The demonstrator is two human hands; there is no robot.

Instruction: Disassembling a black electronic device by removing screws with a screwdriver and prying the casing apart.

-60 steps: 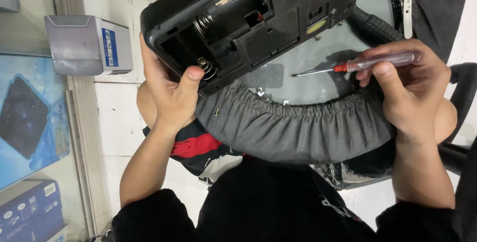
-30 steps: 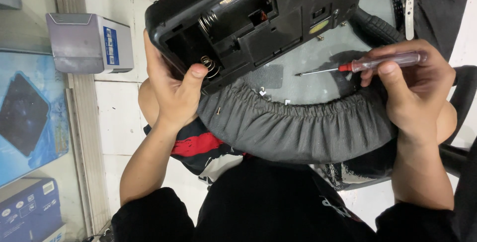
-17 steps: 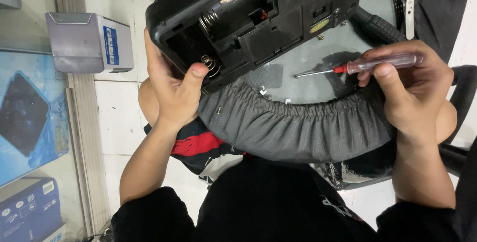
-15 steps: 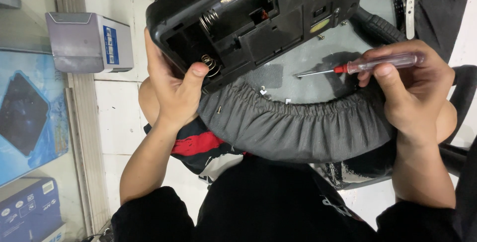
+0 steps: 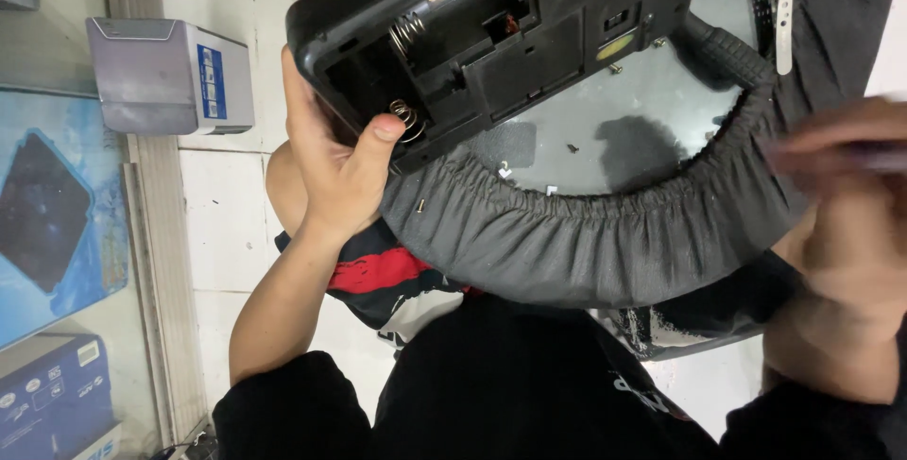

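My left hand (image 5: 335, 167) grips the lower left corner of a black plastic device (image 5: 567, 7), tilted with its back toward me. The battery compartment (image 5: 444, 30) is open, and bare coil springs (image 5: 408, 120) show beside my thumb. My right hand (image 5: 841, 205) is at the right edge, blurred by motion, with its fingers closed on a thin screwdriver (image 5: 879, 156) that shows only as a pale streak. Both hands hover over a round glossy tray (image 5: 614, 139) with a gathered dark fabric rim (image 5: 586, 243).
Small loose screws (image 5: 571, 147) lie on the tray surface. A grey box (image 5: 170, 77) and blue cartons (image 5: 52, 403) stand on the tiled floor at the left. A thick black cable (image 5: 723, 44) runs under the device. My dark-trousered lap is below the tray.
My right hand has swung quickly right and away from the device with the screwdriver, and is now blurred. The left hand and the device have stayed almost still.
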